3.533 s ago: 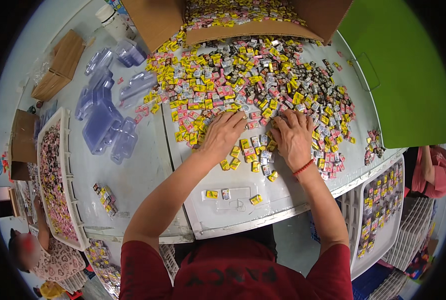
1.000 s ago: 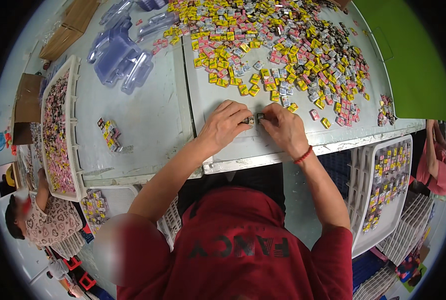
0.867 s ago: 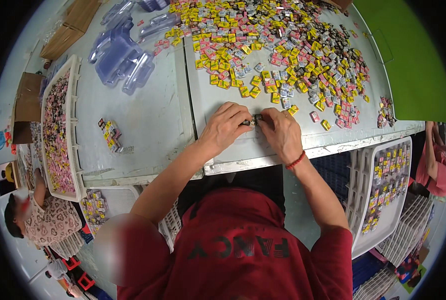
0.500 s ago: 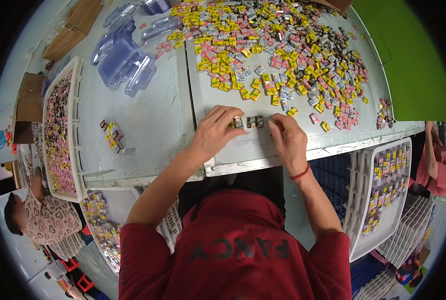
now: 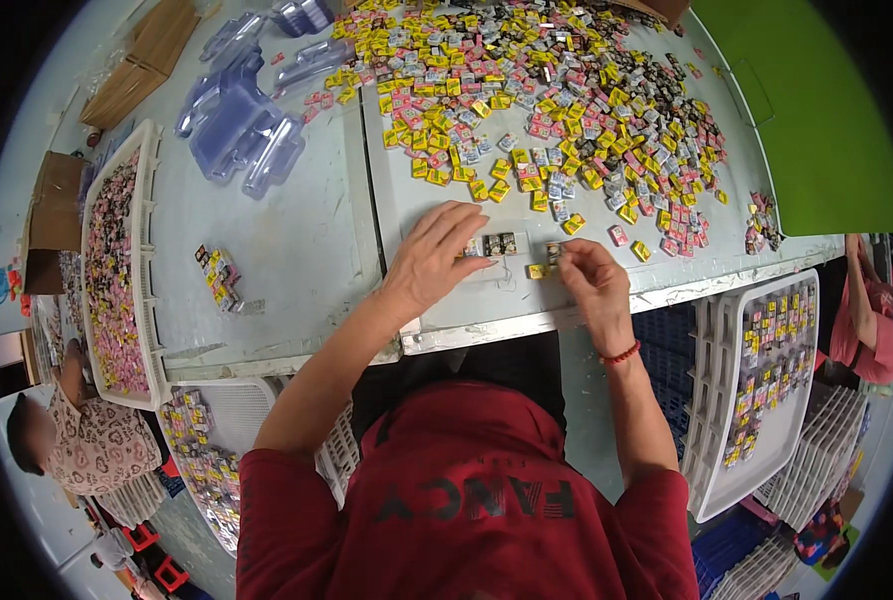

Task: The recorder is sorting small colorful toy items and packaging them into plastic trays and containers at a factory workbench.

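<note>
My left hand (image 5: 434,252) is closed, thumb and fingers round the left end of a short row of small dark boxes (image 5: 496,244). Faint clear plastic (image 5: 506,277) shows along the near side of this row, partly hidden by the hand. To its right, my right hand (image 5: 598,284) pinches a small dark box (image 5: 553,253) between thumb and fingertips. A small yellow box (image 5: 536,271) lies just beside those fingertips. Beyond both hands spreads a large heap of small yellow, pink, black and pale boxes (image 5: 566,110).
Clear plastic trays (image 5: 236,130) are piled at the far left, and a filled group of boxes (image 5: 218,279) lies nearer. A white crate (image 5: 150,200) of small boxes stands left; stacked white trays (image 5: 711,400) stand right. A green board (image 5: 816,120) borders the table. Other people are on both sides.
My right hand has moved right and nearer, away from the row, and now pinches a dark box with a yellow box beside it. My left hand stays at the row.
</note>
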{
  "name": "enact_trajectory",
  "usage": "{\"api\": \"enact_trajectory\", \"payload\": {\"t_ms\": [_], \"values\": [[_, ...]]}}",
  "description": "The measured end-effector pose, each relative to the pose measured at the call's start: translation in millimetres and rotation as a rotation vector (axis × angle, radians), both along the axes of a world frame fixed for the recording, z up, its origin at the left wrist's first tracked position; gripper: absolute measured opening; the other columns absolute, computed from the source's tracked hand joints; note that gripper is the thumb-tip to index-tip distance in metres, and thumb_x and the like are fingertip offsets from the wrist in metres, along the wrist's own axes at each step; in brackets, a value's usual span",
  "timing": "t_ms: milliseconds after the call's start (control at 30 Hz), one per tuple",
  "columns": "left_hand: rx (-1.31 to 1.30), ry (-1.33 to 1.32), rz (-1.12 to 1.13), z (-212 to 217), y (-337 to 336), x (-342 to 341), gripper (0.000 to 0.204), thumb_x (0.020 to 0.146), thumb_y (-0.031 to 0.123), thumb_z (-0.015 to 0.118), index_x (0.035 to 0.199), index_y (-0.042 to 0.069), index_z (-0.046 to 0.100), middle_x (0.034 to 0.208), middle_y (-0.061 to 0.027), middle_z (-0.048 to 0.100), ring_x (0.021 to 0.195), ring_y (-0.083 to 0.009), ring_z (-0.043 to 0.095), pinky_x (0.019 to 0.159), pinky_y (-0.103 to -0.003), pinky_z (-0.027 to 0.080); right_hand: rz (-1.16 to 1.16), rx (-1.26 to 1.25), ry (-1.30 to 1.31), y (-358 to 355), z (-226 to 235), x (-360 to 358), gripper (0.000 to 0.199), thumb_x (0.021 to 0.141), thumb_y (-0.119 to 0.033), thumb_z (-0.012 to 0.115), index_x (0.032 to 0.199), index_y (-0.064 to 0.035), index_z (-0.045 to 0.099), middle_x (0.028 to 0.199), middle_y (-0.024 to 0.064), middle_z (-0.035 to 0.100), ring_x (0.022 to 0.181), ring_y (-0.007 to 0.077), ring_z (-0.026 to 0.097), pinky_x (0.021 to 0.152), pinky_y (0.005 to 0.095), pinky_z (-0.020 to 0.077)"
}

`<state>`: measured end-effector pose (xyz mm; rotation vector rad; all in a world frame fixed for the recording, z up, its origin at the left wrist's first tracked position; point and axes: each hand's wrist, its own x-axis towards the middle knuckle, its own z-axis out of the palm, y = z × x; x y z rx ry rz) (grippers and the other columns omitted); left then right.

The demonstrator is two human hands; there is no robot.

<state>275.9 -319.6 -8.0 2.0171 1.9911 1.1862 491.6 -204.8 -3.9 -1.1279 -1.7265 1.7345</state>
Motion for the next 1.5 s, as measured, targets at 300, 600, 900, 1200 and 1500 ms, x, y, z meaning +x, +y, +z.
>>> {"api": "enact_trajectory", "payload": {"t_ms": [300,600,900,1200,1500], "values": [[-0.181,0.255,-0.296,-5.0,5.9,5.8,0.059,0.075,0.030,0.073,0.122,-0.002,0.054,0.138,-0.0131,0.046,0.128,-0.0349,0.040,0.100,-0.044,0.037,0.014,0.513,-0.343,15.6,7.0,-16.2,0.022,0.083,-0.009,0.066,0.103,-0.0014,0.065,0.099,0.0191,0.067,0.089,0.0333,0.066,0.074,0.0381,0.0524],[-0.257,0.272,-0.301,5.7,-3.7,6.9,0.066,0.073,0.041,0.072,0.119,-0.003,0.055,0.140,-0.0146,0.043,0.129,-0.0340,0.039,0.103,-0.046,0.034,-0.002,0.834,-0.334,53.2,14.9,-33.3,0.014,0.085,-0.012,0.068,0.095,-0.0021,0.065,0.082,0.0132,0.065,0.066,0.0251,0.064,0.060,0.0331,0.0493],[-0.323,0.252,-0.273,12.7,1.0,4.0,0.069,0.073,0.044,0.072,0.120,-0.003,0.055,0.141,-0.0152,0.042,0.129,-0.0349,0.038,0.105,-0.046,0.032,0.064,1.121,-0.546,184.8,24.5,-91.7,0.015,0.084,-0.015,0.064,0.092,-0.0029,0.065,0.079,0.0152,0.066,0.073,0.0325,0.063,0.073,0.0401,0.0487],[-0.402,0.277,-0.292,11.8,2.1,2.9,0.079,0.072,0.052,0.070,0.125,-0.003,0.052,0.143,-0.0148,0.039,0.130,-0.0344,0.036,0.105,-0.047,0.030,-0.153,1.237,-0.614,277.6,10.7,-153.0,0.021,0.085,-0.025,0.065,0.098,-0.0097,0.068,0.087,0.0113,0.070,0.082,0.0309,0.064,0.080,0.0445,0.0461],[-0.435,0.277,-0.285,12.8,-8.5,9.4,0.080,0.072,0.053,0.069,0.127,-0.001,0.051,0.143,-0.0134,0.040,0.130,-0.0332,0.037,0.104,-0.048,0.031,-0.030,1.485,-0.737,279.3,-22.9,-161.0,0.026,0.086,-0.034,0.061,0.104,-0.0183,0.069,0.096,0.0051,0.071,0.095,0.0314,0.064,0.080,0.0469,0.0448]]}}
